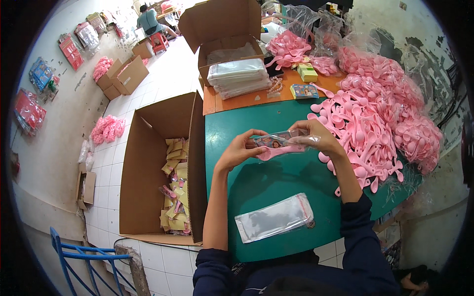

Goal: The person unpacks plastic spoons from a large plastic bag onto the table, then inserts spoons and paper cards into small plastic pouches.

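Note:
Above the green table (222,128), my left hand (240,150) pinches a pink plastic spoon (270,152) near its bowl, at the left end of a clear plastic bag. My right hand (317,139) grips the bag's other end, by the spoon's handle. A small printed card (275,141) lies against the spoon; whether both are fully inside the bag, I cannot tell. Nearer me a stack of flat clear bags (274,218) rests on the table. To the right spreads a large heap of loose pink spoons (353,130).
Left of the table stands an open carton (153,197) holding packed spoons with yellowish cards. At the back are bundled clear bags (238,76), an open box (219,24) and a stack of printed cards (304,91). Bagged pink spoons (417,140) pile against the right wall. A person (148,20) sits far off.

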Available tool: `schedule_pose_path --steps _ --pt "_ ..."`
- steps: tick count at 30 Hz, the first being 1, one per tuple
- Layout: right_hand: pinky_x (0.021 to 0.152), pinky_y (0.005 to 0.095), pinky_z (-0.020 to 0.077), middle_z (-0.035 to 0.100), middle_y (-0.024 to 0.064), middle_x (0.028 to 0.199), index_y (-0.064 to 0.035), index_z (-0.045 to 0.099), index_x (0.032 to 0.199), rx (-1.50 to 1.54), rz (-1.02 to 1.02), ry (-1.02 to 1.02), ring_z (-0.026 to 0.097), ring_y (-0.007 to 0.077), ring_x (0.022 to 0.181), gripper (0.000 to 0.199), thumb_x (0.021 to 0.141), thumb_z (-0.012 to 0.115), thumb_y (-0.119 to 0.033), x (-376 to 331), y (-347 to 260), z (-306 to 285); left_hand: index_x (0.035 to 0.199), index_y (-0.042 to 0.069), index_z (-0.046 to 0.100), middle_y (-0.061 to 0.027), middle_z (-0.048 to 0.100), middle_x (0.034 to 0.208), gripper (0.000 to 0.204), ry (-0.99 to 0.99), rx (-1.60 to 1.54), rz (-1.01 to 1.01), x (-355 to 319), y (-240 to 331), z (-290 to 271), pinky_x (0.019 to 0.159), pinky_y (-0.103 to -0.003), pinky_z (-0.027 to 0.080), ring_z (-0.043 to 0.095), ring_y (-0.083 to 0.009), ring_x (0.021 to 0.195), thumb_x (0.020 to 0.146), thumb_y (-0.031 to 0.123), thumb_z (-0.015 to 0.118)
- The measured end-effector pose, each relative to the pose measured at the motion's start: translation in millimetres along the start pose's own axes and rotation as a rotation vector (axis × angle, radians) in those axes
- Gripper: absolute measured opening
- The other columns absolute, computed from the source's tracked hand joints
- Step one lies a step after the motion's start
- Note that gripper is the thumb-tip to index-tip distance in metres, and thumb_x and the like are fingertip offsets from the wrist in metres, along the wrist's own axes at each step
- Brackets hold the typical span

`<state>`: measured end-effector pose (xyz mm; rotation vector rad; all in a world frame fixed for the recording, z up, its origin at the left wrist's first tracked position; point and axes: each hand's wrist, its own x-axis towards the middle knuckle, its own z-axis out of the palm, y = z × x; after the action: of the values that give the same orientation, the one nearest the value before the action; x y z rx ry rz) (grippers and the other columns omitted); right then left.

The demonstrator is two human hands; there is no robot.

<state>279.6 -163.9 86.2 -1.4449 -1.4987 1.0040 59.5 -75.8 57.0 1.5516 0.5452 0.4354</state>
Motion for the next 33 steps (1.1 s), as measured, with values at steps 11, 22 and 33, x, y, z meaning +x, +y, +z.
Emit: schedule_pose_path --steps 11,22,33 --pt "0.079 0.03 0.0427 0.054 0.0157 0.109 -0.0032 0.057 0.102 -0.313 -0.319 -0.321 0.054 0.0238 0.096 0.032 0.078 0.057 -0.025 -6 9 24 0.133 0.005 0.002 -0.0215 0.051 0.106 0.063 0.181 -0.556 -0.262 -29 -22 47 0.079 -0.037 0.048 0.054 -0.0278 0.096 0.089 0.029 0.041" --pt "0.094 0.0445 0.0285 0.037 0.0151 0.125 -0.0076 0.052 0.105 -0.803 -0.368 0.051 0.033 0.0298 0.118 0.027 0.081 0.05 -0.019 -10 31 58 0.125 0.004 0.031 -0.016 0.053 0.102 0.051 0.423 0.016 0.004 -46 -39 58 0.068 -0.027 0.051 0.059 -0.0185 0.087 0.079 0.004 0.056" --pt "0.071 0.0354 0.0348 0.044 0.01 0.089 -0.0065 0.05 0.085 -0.649 -0.346 -0.059 0.042 0.0258 0.089 0.024 0.066 0.063 -0.012 -50 4 90 0.119 0.003 0.037 -0.0103 0.056 0.074 0.034 0.312 0.058 -0.167 -59 -22 54 0.059 -0.026 0.05 0.062 -0.0168 0.069 0.087 0.012 0.045"
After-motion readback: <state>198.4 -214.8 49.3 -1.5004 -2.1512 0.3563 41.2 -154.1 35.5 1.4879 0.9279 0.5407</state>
